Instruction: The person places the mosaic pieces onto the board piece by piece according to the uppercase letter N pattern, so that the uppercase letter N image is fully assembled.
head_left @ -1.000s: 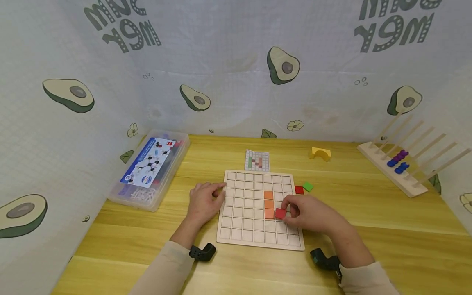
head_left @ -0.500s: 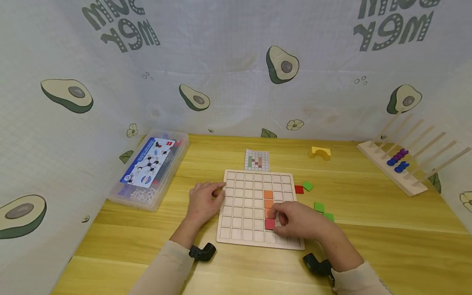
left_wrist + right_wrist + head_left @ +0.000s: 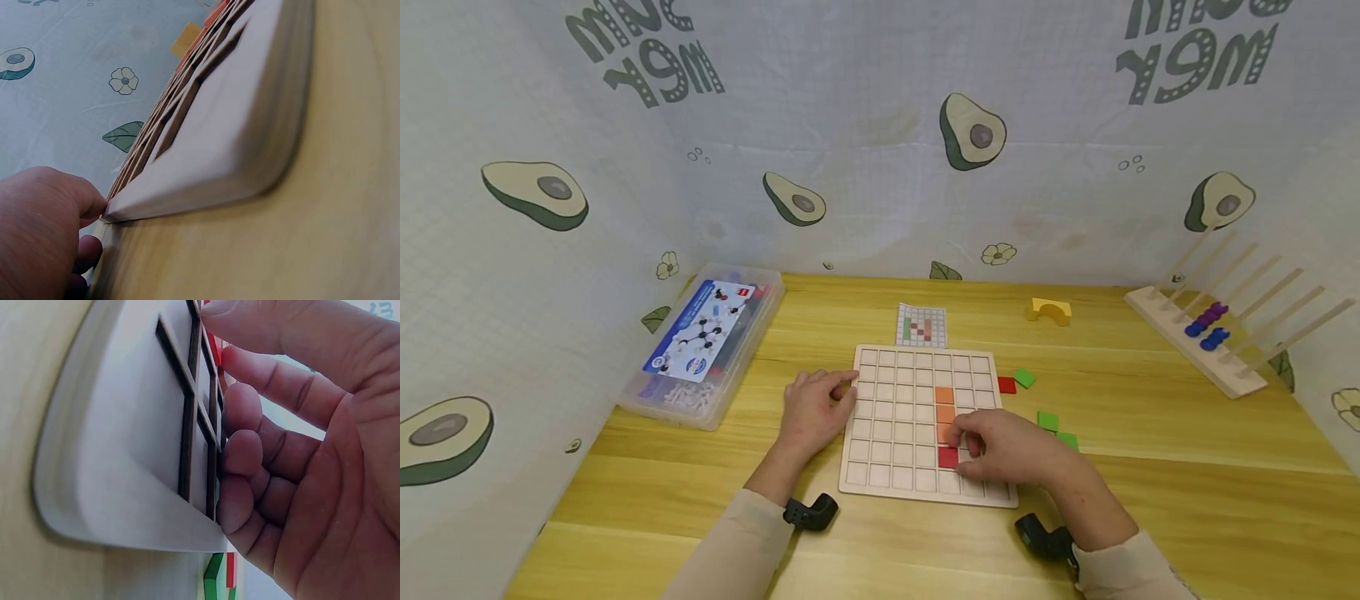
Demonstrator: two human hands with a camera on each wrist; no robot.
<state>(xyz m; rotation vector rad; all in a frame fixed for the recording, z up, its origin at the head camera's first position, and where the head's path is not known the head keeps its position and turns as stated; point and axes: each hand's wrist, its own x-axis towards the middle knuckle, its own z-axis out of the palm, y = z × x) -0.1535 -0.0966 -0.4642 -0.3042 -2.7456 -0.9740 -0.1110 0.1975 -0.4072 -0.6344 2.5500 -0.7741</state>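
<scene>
A pale wooden grid board (image 3: 883, 454) lies on the table. Three orange tiles (image 3: 944, 414) sit in a column of its cells, and directly below them is a red tile (image 3: 948, 457). My right hand (image 3: 1011, 447) pinches this red tile at its cell between thumb and index finger; its other fingers are curled over the board in the right wrist view. At the board's left edge rests my left hand (image 3: 814, 412), its fingertip touching the wooden rim and nothing held. A small printed grid card (image 3: 921, 325) with coloured squares lies just behind the board.
Another red tile (image 3: 1007, 385) and a green tile (image 3: 1025, 378) lie right of the board, with more green tiles (image 3: 1048, 421) beside my right wrist. A clear plastic case (image 3: 703, 342) stands left, a yellow arch block (image 3: 1049, 312) behind, and a pegged bead rack (image 3: 1198, 342) far right.
My right hand has moved down and left with the red tile, from beside the orange column to the cell below it. Green tiles behind that hand came into sight. The left hand stays still.
</scene>
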